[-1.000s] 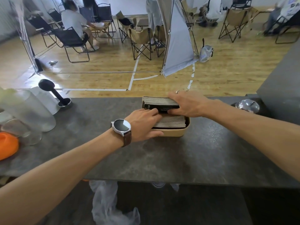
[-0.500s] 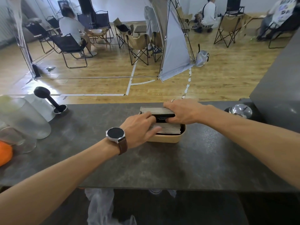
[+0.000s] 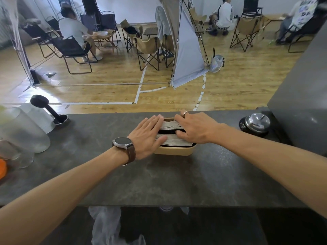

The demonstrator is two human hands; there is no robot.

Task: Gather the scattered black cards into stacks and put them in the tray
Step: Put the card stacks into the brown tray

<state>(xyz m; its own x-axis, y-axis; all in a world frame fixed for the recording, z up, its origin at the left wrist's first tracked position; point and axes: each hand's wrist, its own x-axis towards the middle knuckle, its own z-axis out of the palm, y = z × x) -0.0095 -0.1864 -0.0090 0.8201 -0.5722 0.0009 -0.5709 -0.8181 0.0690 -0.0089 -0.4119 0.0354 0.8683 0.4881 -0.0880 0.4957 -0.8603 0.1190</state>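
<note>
A tan tray stands on the dark counter near its far edge. Two stacks of black cards lie on edge inside it, their pale edges facing up, with a dark gap between the stacks. My left hand, with a watch on the wrist, lies flat with straight fingers against the left ends of the cards. My right hand, with a ring, rests on top of the cards from the right, thumb on the near stack and fingers over the far stack.
A silver call bell sits at the right of the counter, beside a grey wall. On the left stand frosted glass vessels, a black tamper and an orange object. Beyond the counter are folding chairs and seated people.
My left hand has opened from a curled grip at the cards to flat straight fingers along their left ends. My right hand stays on top. The view has tilted slightly.
</note>
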